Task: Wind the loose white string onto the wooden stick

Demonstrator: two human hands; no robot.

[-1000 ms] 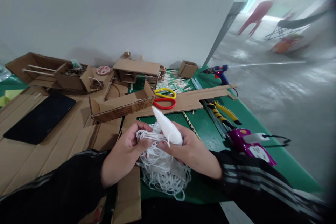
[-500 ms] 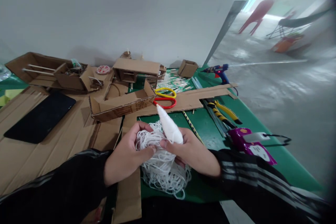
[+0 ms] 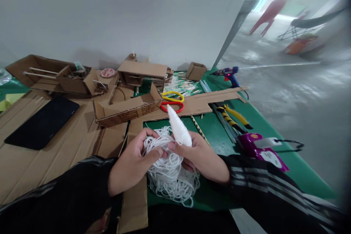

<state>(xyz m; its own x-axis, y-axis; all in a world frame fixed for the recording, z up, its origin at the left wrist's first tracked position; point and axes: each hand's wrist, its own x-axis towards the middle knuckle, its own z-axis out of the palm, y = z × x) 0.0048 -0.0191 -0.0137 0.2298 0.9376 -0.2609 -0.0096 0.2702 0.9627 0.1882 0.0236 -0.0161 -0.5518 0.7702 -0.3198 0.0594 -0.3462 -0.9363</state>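
Loops in the white cord heap (image 3: 175, 182) lie crossed and loose on the green table (image 3: 219, 139), so a pull on one strand could draw a knot tight, likeliest in the lower layers, which are hidden. The white cone (image 3: 179, 128), held just right of the upper loops, tapers to a point; if it is wrapped, slack turns could slide off that narrow end. Beyond its tip lie the scissors (image 3: 172, 101). Farther right, the glue gun (image 3: 232, 77) shows a red light, so it may be hot; it lies well apart, but a stray strand reaching it could stick.

The left hand (image 3: 135, 164) is curled nearly closed round a bunch of cord, thumb across the front. The right hand (image 3: 201, 157) grips the cone's wide base between thumb and fingers, tip pointing up and away, its thumb close against the loops.
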